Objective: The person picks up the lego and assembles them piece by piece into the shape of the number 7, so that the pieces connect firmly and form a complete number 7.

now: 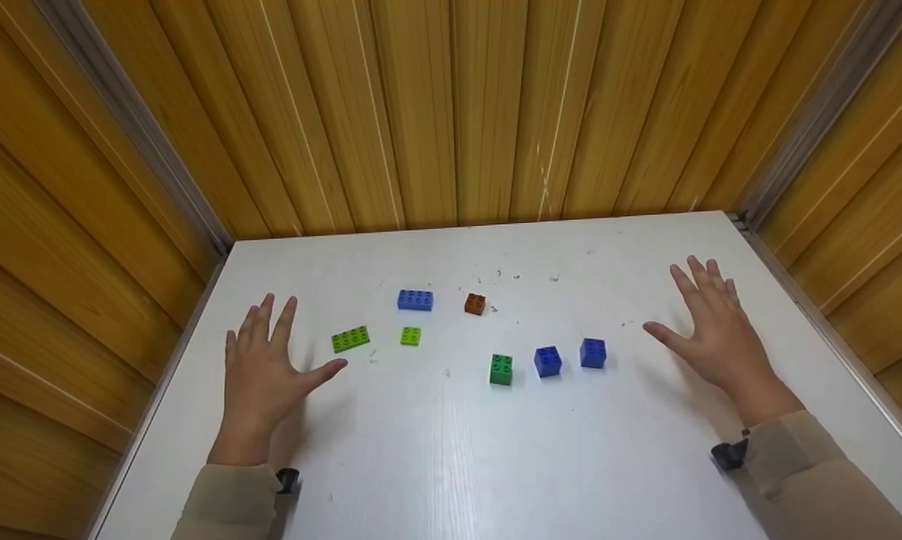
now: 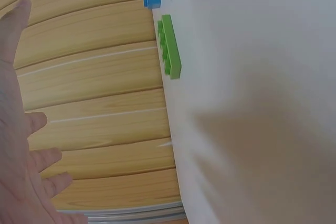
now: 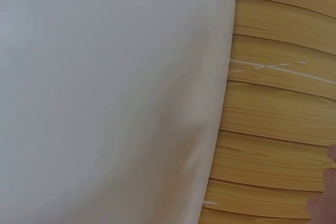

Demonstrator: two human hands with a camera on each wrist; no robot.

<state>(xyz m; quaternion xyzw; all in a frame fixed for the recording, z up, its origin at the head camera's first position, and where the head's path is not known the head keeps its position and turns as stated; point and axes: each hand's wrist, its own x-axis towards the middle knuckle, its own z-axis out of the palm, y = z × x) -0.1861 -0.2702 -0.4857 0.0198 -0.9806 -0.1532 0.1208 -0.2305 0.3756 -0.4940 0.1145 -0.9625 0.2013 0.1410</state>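
My left hand hovers over the left side of the table with fingers spread, holding nothing. Nearest to it is a flat lime green building brick, also seen in the left wrist view. A small lime brick and a light blue brick lie a bit farther in, with an orange-brown brick beside them. On the right, my right hand is spread above the table, nothing in it. Closest to that thumb sits a blue brick; another blue brick and a green brick stand left of it.
The white table ends at a yellow wood-patterned wall at the back, with similar panels on both sides. Small dark marks dot the tabletop behind the bricks. A black wrist device shows at the right sleeve.
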